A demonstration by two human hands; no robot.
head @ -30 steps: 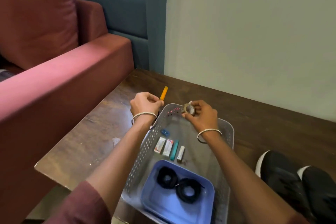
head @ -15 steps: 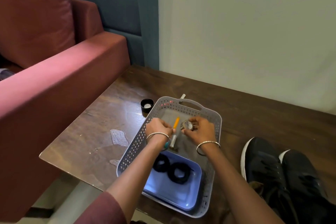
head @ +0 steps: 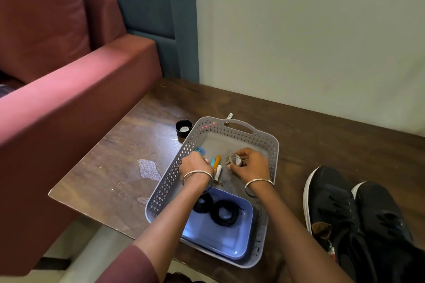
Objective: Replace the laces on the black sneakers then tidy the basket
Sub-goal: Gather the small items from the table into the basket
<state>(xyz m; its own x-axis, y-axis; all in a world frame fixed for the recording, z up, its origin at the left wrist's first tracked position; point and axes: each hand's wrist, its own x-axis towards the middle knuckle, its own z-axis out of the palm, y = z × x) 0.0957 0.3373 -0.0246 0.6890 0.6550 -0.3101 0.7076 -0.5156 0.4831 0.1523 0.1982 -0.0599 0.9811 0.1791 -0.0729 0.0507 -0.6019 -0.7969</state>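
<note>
- Grey perforated plastic makes the basket [head: 271,145], and both hands work inside it; the black sneakers [head: 358,220] stand outside, to the right of the right hand.
- The right hand [head: 249,164] pinches a small tape roll [head: 234,159], held just left of its fingertips.
- The left hand [head: 195,165] is curled over small sticks; whether it grips one I cannot tell.
- An orange stick [head: 216,161] lies between the hands, its long axis pointing away.
- Coiled black laces [head: 225,212] sit in a blue tray [head: 220,239] behind both wrists.
- A black cap [head: 183,128] stands outside, beyond the left hand.

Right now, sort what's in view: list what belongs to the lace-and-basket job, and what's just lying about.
Job:
grey basket
blue tray holding coiled black laces
tape roll in right hand
orange marker by left hand
black sneakers

Lying about:
black cap
red sofa
</note>
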